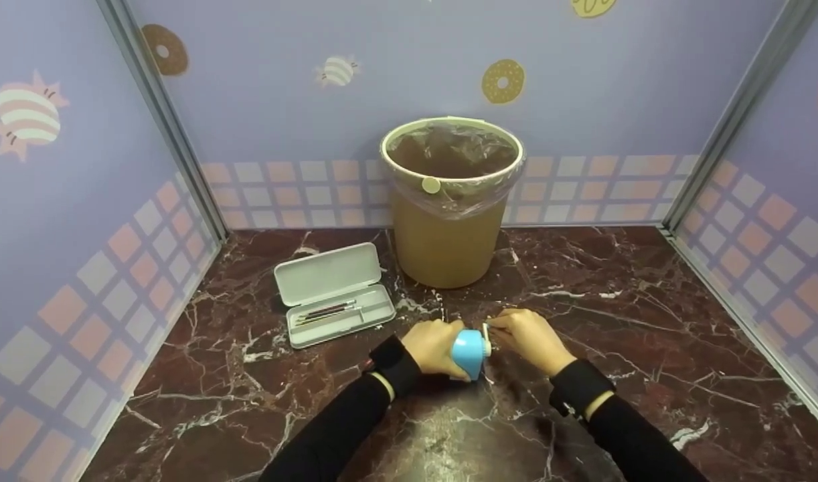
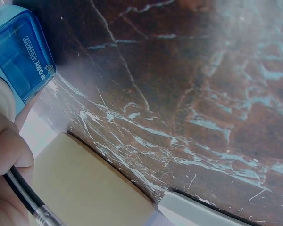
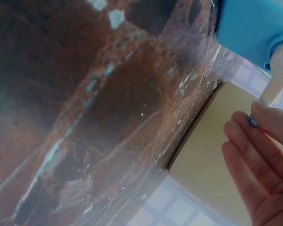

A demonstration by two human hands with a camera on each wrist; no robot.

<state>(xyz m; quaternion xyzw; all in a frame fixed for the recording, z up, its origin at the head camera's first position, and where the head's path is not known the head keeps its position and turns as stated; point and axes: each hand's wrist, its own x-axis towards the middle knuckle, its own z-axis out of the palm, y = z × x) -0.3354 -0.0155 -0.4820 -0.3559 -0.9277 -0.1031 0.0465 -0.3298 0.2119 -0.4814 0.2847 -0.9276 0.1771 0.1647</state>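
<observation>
My left hand [image 1: 436,345] grips a light blue crank pencil sharpener [image 1: 469,351] close over the marble tabletop. In the left wrist view its clear blue shavings drawer [image 2: 23,52] faces the camera, and a dark pencil [image 2: 23,190] with a silver ferrule sticks out beneath the fingers. The pencil's other end is hidden. To the right of the sharpener, my right hand [image 1: 526,338] pinches the end of the white crank handle [image 3: 273,89] between thumb and fingers. A small blue tip of the handle [image 3: 253,121] shows at the fingertips.
An open pale pencil case [image 1: 329,268] lies at the left, with several thin pencils [image 1: 325,311] in its tray. Behind the hands stands a tan bin [image 1: 446,234] lined with a clear bag. Patterned wall panels [image 1: 262,114] enclose the dark red marble table [image 1: 616,335].
</observation>
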